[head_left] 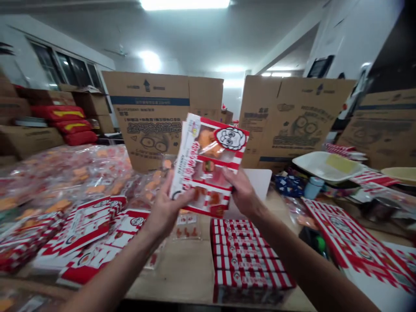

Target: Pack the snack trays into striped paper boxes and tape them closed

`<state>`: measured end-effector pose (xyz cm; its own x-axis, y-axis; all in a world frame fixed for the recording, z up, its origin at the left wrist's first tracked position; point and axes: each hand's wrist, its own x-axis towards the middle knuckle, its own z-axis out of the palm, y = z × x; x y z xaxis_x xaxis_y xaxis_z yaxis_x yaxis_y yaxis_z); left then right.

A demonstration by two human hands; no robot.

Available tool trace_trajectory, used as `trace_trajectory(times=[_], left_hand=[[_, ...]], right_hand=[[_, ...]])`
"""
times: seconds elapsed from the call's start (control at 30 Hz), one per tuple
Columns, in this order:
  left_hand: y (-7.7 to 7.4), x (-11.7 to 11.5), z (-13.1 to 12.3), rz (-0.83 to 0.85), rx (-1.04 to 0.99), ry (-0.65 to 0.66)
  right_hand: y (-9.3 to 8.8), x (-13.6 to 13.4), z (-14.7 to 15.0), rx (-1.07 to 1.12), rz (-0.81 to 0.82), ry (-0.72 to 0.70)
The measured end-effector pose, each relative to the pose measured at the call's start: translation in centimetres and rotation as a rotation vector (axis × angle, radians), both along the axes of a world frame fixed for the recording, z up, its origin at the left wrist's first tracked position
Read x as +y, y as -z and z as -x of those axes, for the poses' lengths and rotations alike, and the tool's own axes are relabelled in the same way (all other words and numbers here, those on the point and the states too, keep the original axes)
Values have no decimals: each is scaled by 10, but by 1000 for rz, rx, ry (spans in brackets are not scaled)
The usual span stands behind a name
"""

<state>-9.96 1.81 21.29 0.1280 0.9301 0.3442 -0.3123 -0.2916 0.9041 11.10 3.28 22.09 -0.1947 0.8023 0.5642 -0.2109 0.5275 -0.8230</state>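
Both my hands hold up a red-and-white striped toy box (208,162) with a clear window and a cartoon face, raised above the table and tilted to the right. My left hand (165,208) grips its lower left edge, thumb on the front. My right hand (242,190) pinches its right side. Below the box lies a row of several closed striped boxes (247,255) packed side by side on the wooden table (185,268).
Flat striped boxes (94,238) pile up at the left, with bagged orange toys (65,177) behind them. Large cardboard cartons (152,112) wall off the back. A white tray (325,167) and flat striped sheets (354,247) lie at the right.
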Motion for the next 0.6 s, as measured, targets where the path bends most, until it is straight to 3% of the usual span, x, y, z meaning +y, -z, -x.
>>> trace_trajectory(times=[0.07, 0.13, 0.27, 0.37, 0.5, 0.6], left_hand=[[7, -2, -24, 54, 37, 204], [18, 3, -50, 120, 40, 298], [45, 14, -91, 157, -99, 119], [58, 15, -105, 146, -163, 90], [60, 19, -107, 43, -143, 31], [55, 33, -105, -53, -18, -88]], right_hand=[[12, -2, -20, 89, 44, 15], [21, -6, -44, 25, 92, 22], [24, -15, -81, -364, 45, 112], [21, -15, -94, -567, 5, 194], [22, -12, -100, -614, 50, 199], [21, -10, -99, -491, 132, 97]])
